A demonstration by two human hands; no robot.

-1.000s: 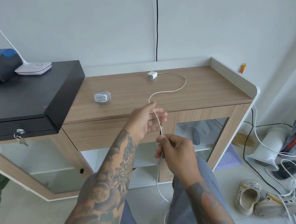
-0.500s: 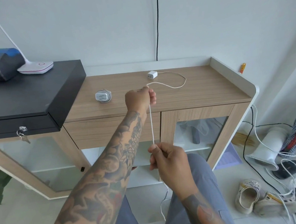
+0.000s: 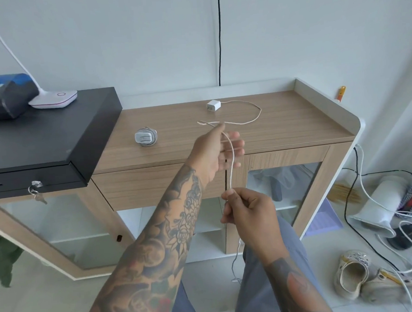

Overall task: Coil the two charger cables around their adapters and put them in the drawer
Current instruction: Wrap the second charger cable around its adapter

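A white adapter lies at the back of the wooden cabinet top; its pale cable loops to the right, comes back and runs off the front edge. My left hand is raised over that edge, fingers spread, the cable passing over them. Lower down, my right hand pinches the same cable, and the loose end hangs below it. A second adapter, its grey cable wound around it, lies to the left on the top. The shut drawer sits under the top.
A black cash drawer with keys adjoins on the left, carrying a printer and a white lamp base. Glass cabinet doors sit below. On the floor at right lie sandals, cords and a white fan.
My left hand has opened from a pinch, its fingers now spread with the cable draped over them. A short bend of cable has been laid on the cabinet top.
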